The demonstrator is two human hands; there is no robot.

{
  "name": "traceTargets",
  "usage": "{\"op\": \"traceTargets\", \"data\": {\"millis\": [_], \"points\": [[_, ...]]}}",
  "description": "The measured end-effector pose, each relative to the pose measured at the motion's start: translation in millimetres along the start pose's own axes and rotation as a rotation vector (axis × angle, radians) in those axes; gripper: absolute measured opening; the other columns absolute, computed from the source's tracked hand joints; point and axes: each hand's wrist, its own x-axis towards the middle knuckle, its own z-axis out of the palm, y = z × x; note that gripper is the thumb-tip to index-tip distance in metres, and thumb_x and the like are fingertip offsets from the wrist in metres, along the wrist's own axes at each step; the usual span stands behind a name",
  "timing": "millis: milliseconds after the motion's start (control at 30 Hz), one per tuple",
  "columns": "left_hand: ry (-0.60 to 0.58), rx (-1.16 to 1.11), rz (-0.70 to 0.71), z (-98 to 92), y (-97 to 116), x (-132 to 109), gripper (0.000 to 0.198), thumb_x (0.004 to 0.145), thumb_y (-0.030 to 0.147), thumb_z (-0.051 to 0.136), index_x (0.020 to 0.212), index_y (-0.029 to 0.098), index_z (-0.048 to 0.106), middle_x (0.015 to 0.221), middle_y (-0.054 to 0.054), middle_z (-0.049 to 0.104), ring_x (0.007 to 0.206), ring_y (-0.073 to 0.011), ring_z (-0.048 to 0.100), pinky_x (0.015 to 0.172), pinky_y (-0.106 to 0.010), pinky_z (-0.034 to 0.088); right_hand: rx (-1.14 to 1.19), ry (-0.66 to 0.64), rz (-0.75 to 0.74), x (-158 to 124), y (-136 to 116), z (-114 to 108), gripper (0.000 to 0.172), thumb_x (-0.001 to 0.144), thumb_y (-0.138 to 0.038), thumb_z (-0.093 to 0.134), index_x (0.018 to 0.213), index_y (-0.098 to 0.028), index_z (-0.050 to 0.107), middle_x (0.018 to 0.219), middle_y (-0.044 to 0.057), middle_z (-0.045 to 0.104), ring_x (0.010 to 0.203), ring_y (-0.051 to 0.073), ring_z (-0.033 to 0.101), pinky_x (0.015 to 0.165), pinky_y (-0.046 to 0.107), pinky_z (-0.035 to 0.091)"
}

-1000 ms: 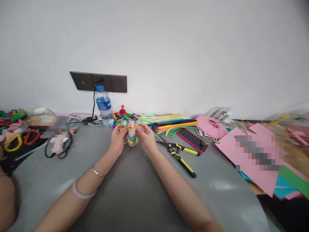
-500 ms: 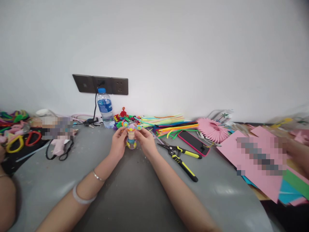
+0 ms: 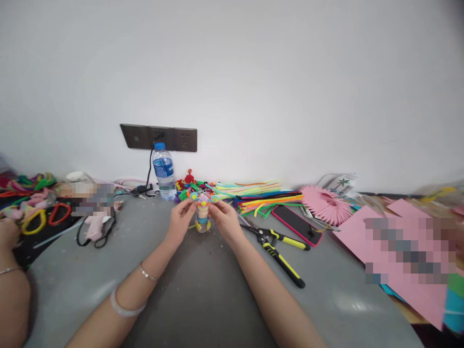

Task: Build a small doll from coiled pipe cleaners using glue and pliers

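A small colourful craft figure (image 3: 203, 222), with a pale and blue banded body and yellow parts low down, stands upright on the grey table between my hands. My left hand (image 3: 182, 223) pinches its upper part from the left, fingers closed. From the other side, my right hand (image 3: 227, 221) is closed on the same upper part, near a blue and yellow round piece. Fingers hide some of the figure's top. To the right of my right hand lie black and yellow pliers (image 3: 270, 239), handles spread.
Behind the figure are pipe cleaners (image 3: 264, 198) and a water bottle (image 3: 165, 176). A phone (image 3: 297, 224), a pink paper fan (image 3: 326, 205) and pink sheets (image 3: 395, 261) lie right. At left are a glue gun (image 3: 96, 227) and another person's arm (image 3: 12, 285).
The view has shifted, so everything appears slightly lower and further right. Both hands keep their hold on the figure. The other person's hand at the left shows more.
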Motion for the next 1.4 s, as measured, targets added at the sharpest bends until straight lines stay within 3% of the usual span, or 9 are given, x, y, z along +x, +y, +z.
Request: {"op": "traceTargets", "data": {"millis": [267, 500, 800, 967, 1233, 1400], "points": [[-0.078, 0.012, 0.024, 0.0, 10, -1, 0.027, 0.072, 0.042, 0.075, 0.086, 0.019, 0.076, 0.089, -0.006, 0.075, 0.083, -0.0219, 0.067, 0.077, -0.03, 0.052, 0.019, 0.022, -0.023, 0, 1, 1, 0.032, 0.063, -0.035, 0.082, 0.091, -0.021, 0.076, 0.084, 0.001, 0.074, 0.064, 0.013, 0.058, 0.059, 0.024, 0.045], [-0.153, 0.067, -0.001, -2.7, 11, 2, 0.031, 0.06, 0.031, 0.086, 0.085, 0.016, 0.073, 0.084, -0.006, 0.073, 0.078, -0.02, 0.065, 0.072, -0.027, 0.051, 0.022, 0.0, 0.014, -3, -4, 3, 0.033, 0.062, -0.034, 0.082, 0.092, -0.022, 0.076, 0.083, 0.001, 0.074, 0.066, 0.015, 0.061, 0.062, 0.025, 0.047], [-0.223, 0.08, 0.002, -8.1, 11, 3, 0.036, 0.063, 0.036, 0.084, 0.089, 0.015, 0.07, 0.086, -0.005, 0.071, 0.081, -0.0193, 0.065, 0.077, -0.028, 0.052, -0.122, -0.075, -0.036, -3, -7, -1, 0.036, 0.065, -0.031, 0.082, 0.099, -0.023, 0.075, 0.096, 0.003, 0.074, 0.069, 0.014, 0.06, 0.058, 0.024, 0.047], [-0.266, 0.032, -0.04, -8.8, 9, 4, 0.043, 0.062, 0.041, 0.083, 0.092, 0.015, 0.067, 0.089, -0.006, 0.07, 0.084, -0.02, 0.065, 0.08, -0.031, 0.054, -0.183, -0.121, -0.06, -4, -12, -3, 0.034, 0.067, -0.032, 0.081, 0.1, -0.024, 0.074, 0.106, 0.003, 0.072, 0.081, 0.017, 0.063, 0.063, 0.024, 0.048], [-0.274, -0.006, -0.071, -7.0, 8, 3, 0.04, 0.063, 0.039, 0.084, 0.091, 0.015, 0.066, 0.091, -0.006, 0.07, 0.088, -0.0211, 0.065, 0.081, -0.031, 0.053, -0.103, -0.118, -0.032, -1, -5, -7, 0.022, 0.067, -0.031, 0.082, 0.083, -0.021, 0.07, 0.081, -0.001, 0.07, 0.066, 0.012, 0.057, 0.057, 0.021, 0.044], [-0.267, 0.003, -0.073, -7.9, 11, 4, 0.037, 0.06, 0.037, 0.086, 0.083, 0.014, 0.069, 0.081, -0.004, 0.069, 0.078, -0.0182, 0.063, 0.074, -0.029, 0.052, -0.146, -0.152, -0.023, -1, -5, -10, 0.031, 0.068, -0.031, 0.082, 0.097, -0.023, 0.074, 0.091, 0.001, 0.072, 0.072, 0.013, 0.06, 0.06, 0.022, 0.046]]}}
